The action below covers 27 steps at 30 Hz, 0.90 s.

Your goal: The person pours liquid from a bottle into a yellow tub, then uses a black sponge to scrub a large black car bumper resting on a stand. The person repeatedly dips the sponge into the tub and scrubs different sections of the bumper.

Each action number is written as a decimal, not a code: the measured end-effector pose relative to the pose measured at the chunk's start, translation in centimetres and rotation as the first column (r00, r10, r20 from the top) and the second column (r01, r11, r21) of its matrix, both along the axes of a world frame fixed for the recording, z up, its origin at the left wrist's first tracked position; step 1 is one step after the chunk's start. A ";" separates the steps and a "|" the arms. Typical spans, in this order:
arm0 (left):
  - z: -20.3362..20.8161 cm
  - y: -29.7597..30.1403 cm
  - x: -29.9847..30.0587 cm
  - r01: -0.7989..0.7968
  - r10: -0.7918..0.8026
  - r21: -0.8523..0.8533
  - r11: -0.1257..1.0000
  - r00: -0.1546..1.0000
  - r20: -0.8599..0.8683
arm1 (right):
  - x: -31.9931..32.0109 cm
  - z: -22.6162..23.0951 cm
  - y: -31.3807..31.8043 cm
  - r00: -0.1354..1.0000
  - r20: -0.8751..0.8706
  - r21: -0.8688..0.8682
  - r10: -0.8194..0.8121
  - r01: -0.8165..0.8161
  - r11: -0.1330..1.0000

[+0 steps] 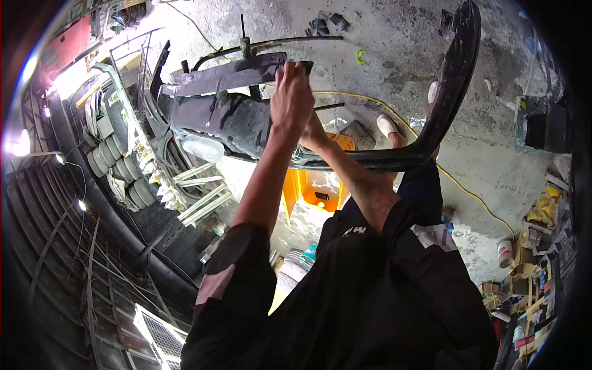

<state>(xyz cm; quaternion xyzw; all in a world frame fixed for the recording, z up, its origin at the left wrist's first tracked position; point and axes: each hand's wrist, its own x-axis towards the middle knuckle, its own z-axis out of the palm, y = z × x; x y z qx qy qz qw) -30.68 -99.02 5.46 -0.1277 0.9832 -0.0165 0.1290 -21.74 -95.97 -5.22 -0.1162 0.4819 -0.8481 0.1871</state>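
Two bare arms [262, 176] reach up from dark sleeves [231, 262] in the lower middle of the frame and meet above its centre. The left forearm runs steeply up, tipped a little to the right, with the wrist nearly in line. The left hand [291, 92] lies back upward, its fingers bent and drawn together against the right end of the dark strip [228, 79]; whether they grasp it or only press on it, I cannot tell. The right forearm slants up and to the left, and its hand [314, 132] sits just below and to the right of the left hand, partly covered by the left wrist. Its fingers are hidden, so I cannot tell whether it is clenched, released or holding something.

The strip lies across the upper left of the frame, roughly level, above a broad dark panel [240, 126]. Below the right hand, a long black bumper [455, 86] runs rightward, passing behind the right forearm, and bends up to the upper right. Under it, near the centre, stands an orange bin [295, 191]. A yellow cord [460, 185] trails over the grey floor [394, 58] on the right, passing near a light shoe [387, 126].
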 end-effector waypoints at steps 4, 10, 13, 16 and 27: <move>0.3 1.2 3.1 -0.029 0.031 0.058 0.998 0.998 -0.049 | -0.2 -2.2 0.2 0.991 -0.128 0.340 0.049 -0.003 0.940; -0.8 -0.7 -1.4 -0.005 0.005 -0.013 1.000 1.000 0.005 | -0.3 -0.2 -0.3 0.993 -0.065 0.158 0.101 -0.090 0.983; -0.4 1.2 1.1 -0.001 0.005 0.079 0.997 0.998 -0.056 | -0.3 -3.0 0.5 0.939 -0.337 0.433 0.062 0.097 0.896; 1.1 1.6 2.8 -0.014 0.014 0.093 0.996 1.000 0.001 | 0.1 -3.8 0.0 0.936 -0.282 0.591 0.209 -0.002 0.807; 1.4 -1.9 1.7 -0.093 0.113 0.145 0.985 0.984 -0.137 | -1.5 -0.2 0.9 0.992 0.084 0.257 0.094 -0.113 0.960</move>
